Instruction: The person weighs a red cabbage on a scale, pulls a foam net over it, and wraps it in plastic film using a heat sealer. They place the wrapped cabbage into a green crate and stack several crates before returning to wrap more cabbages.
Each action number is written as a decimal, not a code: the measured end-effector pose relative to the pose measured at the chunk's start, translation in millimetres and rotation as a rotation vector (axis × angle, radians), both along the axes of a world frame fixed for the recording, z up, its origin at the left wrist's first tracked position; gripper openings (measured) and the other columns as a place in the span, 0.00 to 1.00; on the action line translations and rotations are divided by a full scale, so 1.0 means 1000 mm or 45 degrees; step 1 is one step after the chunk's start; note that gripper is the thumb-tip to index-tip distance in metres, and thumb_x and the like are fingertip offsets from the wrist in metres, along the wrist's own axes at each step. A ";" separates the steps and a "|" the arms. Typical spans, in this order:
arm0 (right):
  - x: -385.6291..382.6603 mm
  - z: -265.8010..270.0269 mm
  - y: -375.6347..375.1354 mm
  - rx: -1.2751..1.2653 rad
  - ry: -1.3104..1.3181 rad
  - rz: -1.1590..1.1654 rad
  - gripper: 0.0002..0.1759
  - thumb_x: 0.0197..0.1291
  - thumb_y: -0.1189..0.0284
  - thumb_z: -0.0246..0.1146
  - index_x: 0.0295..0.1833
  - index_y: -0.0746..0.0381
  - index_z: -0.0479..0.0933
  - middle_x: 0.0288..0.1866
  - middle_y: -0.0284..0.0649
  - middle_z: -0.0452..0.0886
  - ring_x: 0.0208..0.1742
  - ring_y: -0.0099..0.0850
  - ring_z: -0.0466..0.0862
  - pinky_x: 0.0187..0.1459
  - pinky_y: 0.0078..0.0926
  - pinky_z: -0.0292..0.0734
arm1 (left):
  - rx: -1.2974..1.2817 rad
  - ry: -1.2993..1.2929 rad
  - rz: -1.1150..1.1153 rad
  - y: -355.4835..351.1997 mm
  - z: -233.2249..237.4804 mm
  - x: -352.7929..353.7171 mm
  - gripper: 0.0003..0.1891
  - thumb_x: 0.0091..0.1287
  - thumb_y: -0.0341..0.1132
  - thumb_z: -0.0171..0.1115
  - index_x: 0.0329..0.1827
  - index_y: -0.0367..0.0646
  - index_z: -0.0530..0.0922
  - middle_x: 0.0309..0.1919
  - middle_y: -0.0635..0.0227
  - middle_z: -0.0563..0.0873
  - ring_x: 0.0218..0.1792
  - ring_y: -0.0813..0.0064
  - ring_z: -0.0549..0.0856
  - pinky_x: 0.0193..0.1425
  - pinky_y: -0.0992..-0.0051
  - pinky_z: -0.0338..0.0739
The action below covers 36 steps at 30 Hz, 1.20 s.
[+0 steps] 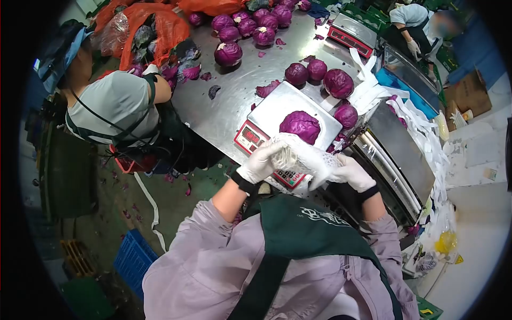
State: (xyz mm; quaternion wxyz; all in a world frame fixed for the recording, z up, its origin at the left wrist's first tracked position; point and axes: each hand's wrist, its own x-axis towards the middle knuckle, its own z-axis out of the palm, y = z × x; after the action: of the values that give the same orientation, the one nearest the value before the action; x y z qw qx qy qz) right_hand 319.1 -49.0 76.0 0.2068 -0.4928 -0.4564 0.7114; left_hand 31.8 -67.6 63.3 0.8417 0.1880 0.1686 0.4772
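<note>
Cabbage sits just beyond both hands, which grip white netting between them.

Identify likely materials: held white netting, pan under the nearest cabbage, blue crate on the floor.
White netting: probably plastic foam, matte; open mesh, soft bunching.
Scale pan: likely stainless steel, satin; smooth, pale grey, faint sheen. Coated metal can't be ruled out.
Blue crate: likely moulded plastic; even colour, slotted walls. Finish unclear at this size.

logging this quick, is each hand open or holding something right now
Left hand: closed, holding one end of white netting.
Right hand: closed, holding its other end.
</note>
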 end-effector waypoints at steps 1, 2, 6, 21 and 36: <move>-0.002 -0.024 0.010 0.284 -0.201 -0.149 0.10 0.53 0.76 0.66 0.40 0.65 0.75 0.32 0.32 0.78 0.32 0.21 0.76 0.34 0.20 0.71 | 0.028 0.122 -0.030 0.001 0.000 -0.003 0.20 0.68 0.30 0.58 0.62 0.37 0.72 0.51 0.67 0.83 0.48 0.77 0.83 0.56 0.74 0.77; -0.005 -0.052 0.023 0.570 -0.401 -0.298 0.06 0.53 0.76 0.65 0.36 0.64 0.75 0.29 0.32 0.77 0.32 0.20 0.75 0.34 0.21 0.71 | 0.059 0.244 -0.057 0.005 0.001 -0.004 0.21 0.67 0.28 0.59 0.63 0.36 0.71 0.51 0.67 0.83 0.48 0.77 0.83 0.55 0.74 0.78; -0.046 -0.071 0.071 0.957 -0.330 -0.955 0.10 0.54 0.76 0.59 0.43 0.65 0.77 0.35 0.39 0.82 0.34 0.26 0.79 0.38 0.27 0.74 | 0.080 1.153 0.532 0.043 -0.024 0.000 0.17 0.65 0.29 0.58 0.57 0.37 0.77 0.49 0.63 0.84 0.46 0.72 0.84 0.53 0.75 0.78; -0.028 0.052 -0.034 0.546 -0.363 -0.197 0.13 0.57 0.74 0.63 0.45 0.69 0.80 0.34 0.43 0.84 0.35 0.23 0.81 0.40 0.22 0.75 | -0.467 0.153 -0.274 0.005 -0.007 0.026 0.26 0.71 0.44 0.52 0.64 0.33 0.68 0.61 0.54 0.76 0.62 0.61 0.75 0.68 0.61 0.71; 0.090 -0.001 -0.136 -0.021 1.139 -0.872 0.44 0.60 0.60 0.66 0.75 0.63 0.52 0.72 0.40 0.65 0.71 0.33 0.67 0.72 0.34 0.60 | 0.701 0.489 -0.600 0.046 0.058 0.212 0.24 0.60 0.29 0.65 0.60 0.37 0.73 0.51 0.61 0.81 0.55 0.73 0.79 0.62 0.73 0.71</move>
State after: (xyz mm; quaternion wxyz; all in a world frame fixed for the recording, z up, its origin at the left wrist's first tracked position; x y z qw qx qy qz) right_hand 409.4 -184.8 74.6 0.5955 -0.2649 -0.1327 0.7468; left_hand 244.1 -21.5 120.8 0.7995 0.5253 0.1410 0.2551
